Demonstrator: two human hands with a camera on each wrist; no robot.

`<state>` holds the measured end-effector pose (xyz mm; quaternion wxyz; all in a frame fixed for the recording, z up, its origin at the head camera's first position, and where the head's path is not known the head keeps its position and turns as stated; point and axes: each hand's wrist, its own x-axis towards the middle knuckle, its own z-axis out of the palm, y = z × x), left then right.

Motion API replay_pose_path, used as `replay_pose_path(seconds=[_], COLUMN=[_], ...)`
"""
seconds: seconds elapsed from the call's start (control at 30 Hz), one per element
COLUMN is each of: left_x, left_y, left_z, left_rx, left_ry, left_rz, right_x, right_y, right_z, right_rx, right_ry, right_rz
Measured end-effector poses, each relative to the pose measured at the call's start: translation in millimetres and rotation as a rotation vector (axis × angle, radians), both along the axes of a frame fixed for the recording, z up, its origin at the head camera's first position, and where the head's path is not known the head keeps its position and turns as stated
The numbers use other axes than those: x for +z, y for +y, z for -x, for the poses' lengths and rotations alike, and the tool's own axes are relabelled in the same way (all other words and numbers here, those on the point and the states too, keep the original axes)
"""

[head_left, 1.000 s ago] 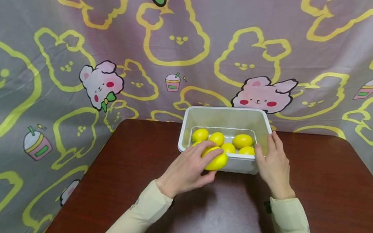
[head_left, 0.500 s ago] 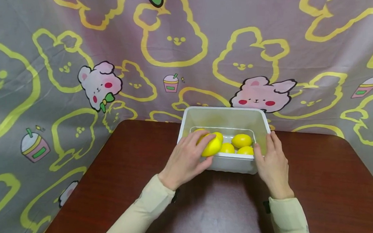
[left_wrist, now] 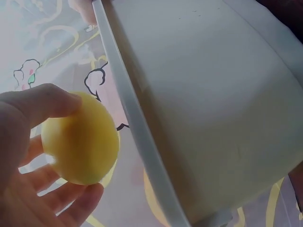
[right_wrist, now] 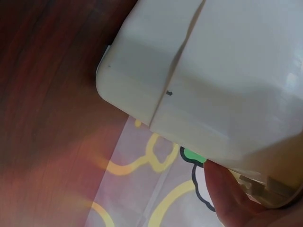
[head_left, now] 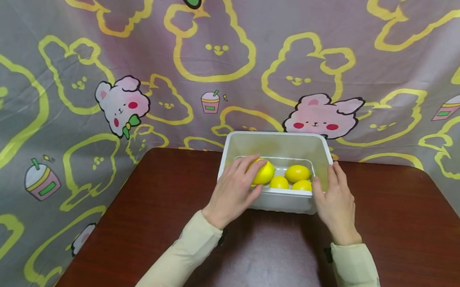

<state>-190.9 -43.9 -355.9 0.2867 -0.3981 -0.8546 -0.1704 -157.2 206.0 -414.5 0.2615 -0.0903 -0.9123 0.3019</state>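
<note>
My left hand holds a yellow lemon over the left part of a whitish plastic bin. In the left wrist view the thumb and fingers curve round this lemon beside the bin's rim. Other lemons lie on the bin's floor, and my left hand hides its left side. At the front right corner my right hand grips the bin, thumb at the front rim and fingers along the right side. Only part of the right hand shows in the right wrist view, at the rim.
The bin stands near the back of a dark reddish-brown table with rounded far corners. Close behind it hangs a grey-pink cloth printed with cartoon bears and cups, also spanning both sides.
My left hand has carried the lemon from the bin's front rim inward and lowered it over the inside. The right hand has stayed on the bin's corner.
</note>
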Motion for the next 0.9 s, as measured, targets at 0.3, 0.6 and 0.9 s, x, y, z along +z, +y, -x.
replay_pose_path(seconds=[0.3, 0.6, 0.9], left_x=[-4.7, -6.7, -7.9], left_y=[4.9, 8.4, 12.0], left_z=[7.3, 12.0, 15.8], left_rx=[-0.005, 0.019, 0.014], left_ry=[-0.070, -0.095, -0.152], left_rz=[-0.039, -0.011, -0.040], right_x=[-0.4, 0.1, 1.4], right_y=[-0.1, -0.1, 0.5], right_z=[-0.4, 0.2, 0.7], right_rx=[0.002, 0.003, 0.004], right_ry=[0.009, -0.009, -0.014], right_rz=[0.001, -0.001, 0.002])
